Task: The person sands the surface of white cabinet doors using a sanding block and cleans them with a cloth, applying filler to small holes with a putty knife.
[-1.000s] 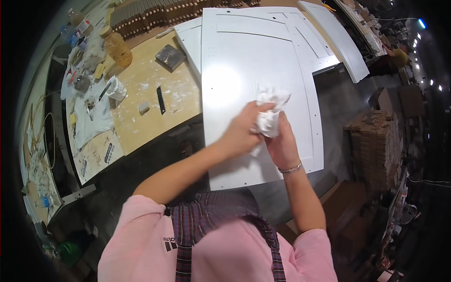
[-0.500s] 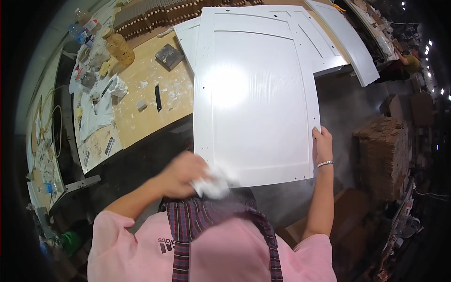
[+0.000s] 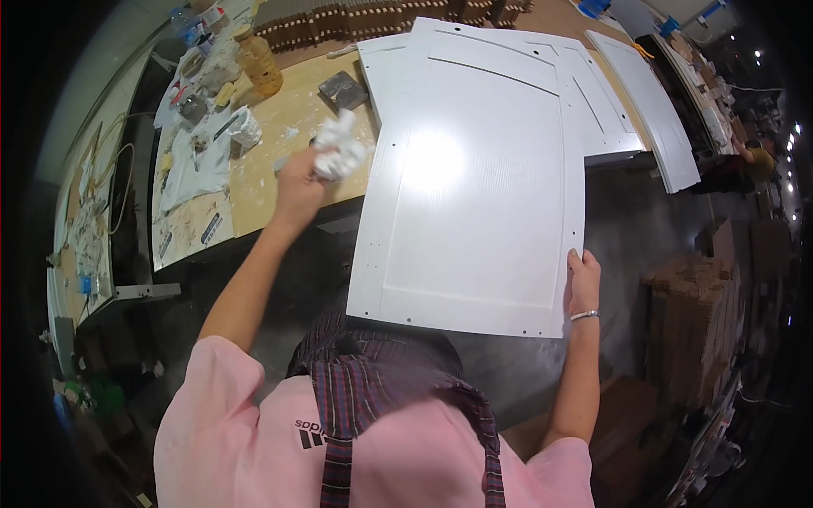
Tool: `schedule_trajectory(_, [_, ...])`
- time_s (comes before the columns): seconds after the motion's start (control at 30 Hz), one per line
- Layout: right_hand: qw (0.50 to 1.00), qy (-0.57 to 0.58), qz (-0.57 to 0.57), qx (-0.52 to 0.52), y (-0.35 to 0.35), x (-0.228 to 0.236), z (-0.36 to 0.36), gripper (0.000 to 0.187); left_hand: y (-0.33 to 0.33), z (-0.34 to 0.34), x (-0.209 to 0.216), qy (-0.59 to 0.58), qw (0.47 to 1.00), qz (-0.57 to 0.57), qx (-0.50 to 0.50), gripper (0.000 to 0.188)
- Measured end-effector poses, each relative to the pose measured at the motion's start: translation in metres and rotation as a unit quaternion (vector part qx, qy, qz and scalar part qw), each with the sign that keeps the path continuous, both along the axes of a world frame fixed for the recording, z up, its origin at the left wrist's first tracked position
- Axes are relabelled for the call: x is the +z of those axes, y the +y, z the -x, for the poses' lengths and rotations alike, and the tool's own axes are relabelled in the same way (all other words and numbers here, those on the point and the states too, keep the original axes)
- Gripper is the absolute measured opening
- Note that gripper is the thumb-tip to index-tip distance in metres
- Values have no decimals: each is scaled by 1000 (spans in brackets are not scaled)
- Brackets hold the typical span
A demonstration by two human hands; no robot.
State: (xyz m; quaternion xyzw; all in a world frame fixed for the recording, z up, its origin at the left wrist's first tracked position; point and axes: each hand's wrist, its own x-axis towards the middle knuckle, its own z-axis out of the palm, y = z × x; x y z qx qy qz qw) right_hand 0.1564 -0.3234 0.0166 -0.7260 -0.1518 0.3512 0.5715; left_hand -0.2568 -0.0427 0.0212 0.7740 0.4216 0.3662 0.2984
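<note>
A large white cabinet door panel (image 3: 474, 212) with grooved framing lies in front of me, its near end jutting past the workbench. My right hand (image 3: 583, 284) grips its right edge near the close corner, thumb on top and the other fingers hidden beneath. Up and to the left, my left hand (image 3: 298, 182) is closed around a crumpled white cloth (image 3: 340, 151), held over the bench beside the panel's left edge. Small holes dot the panel's border. Under its far end are other white panels (image 3: 605, 127).
On the yellowish workbench (image 3: 254, 199) sit a dark square block (image 3: 342, 91), an amber jar (image 3: 259, 63), a white tub (image 3: 245, 127) and a white rag (image 3: 196, 173). Another white panel (image 3: 648, 106) leans at the far right. Stacked cardboard (image 3: 690, 322) stands on the right.
My left hand has swung from the panel's near left corner up and leftward over the bench, carrying the cloth. My right hand keeps its hold on the panel's edge. The view has shifted slightly.
</note>
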Motion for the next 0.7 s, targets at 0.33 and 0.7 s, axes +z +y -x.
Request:
schedule_trajectory(0.33, [971,33,-206,121,39,74,134,74,-130,-112,59,-132,965,86,-209,74])
schedule_trajectory(0.7, [892,-448,57,15,69,45,3,36,55,91,24,54,989,-36,136,22])
